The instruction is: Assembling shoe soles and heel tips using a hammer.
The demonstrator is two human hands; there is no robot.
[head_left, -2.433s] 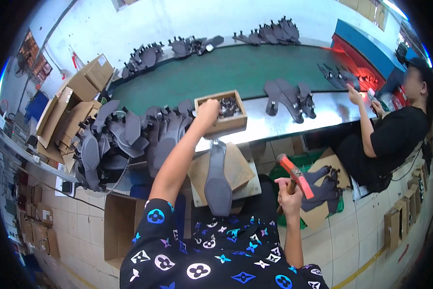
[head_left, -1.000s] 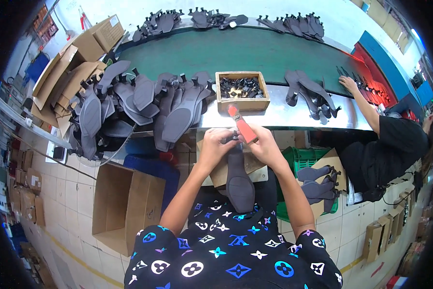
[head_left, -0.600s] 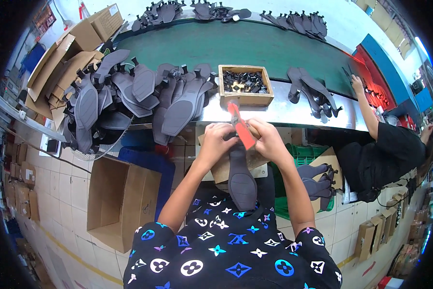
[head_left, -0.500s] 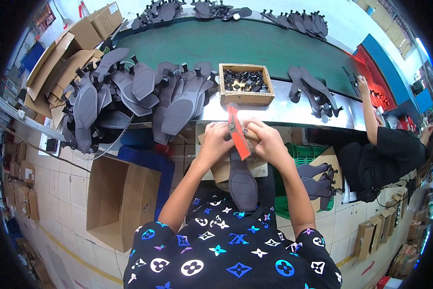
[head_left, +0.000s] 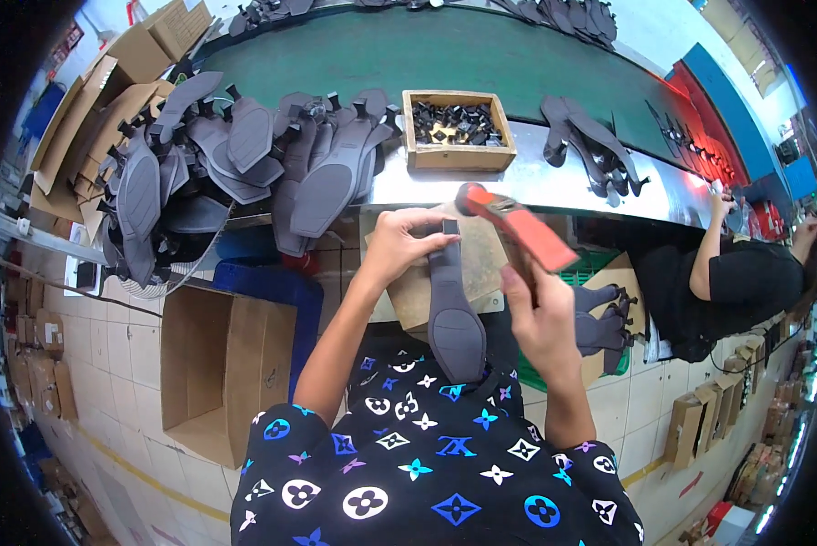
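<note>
A dark grey heeled shoe sole (head_left: 457,337) lies bottom up before me, its toe toward my body and its heel end over a tan work board (head_left: 487,264). My left hand (head_left: 398,247) pinches the small dark heel tip (head_left: 450,227) at the sole's far end between thumb and fingers. My right hand (head_left: 547,318) is closed round the handle of a hammer with a red head (head_left: 527,232). The hammer is raised to the right of the heel, apart from it and slightly blurred.
A wooden box (head_left: 458,160) of small black pieces stands on the metal bench edge. Heaped grey soles (head_left: 336,196) lie left, and a few more (head_left: 590,146) right. An open carton (head_left: 226,364) sits at lower left. A person in black (head_left: 745,287) works at right.
My right hand has moved right with the hammer, away from my left hand, turning its head. The heel is now uncovered. The view has shifted slightly; the other person's arm has lowered.
</note>
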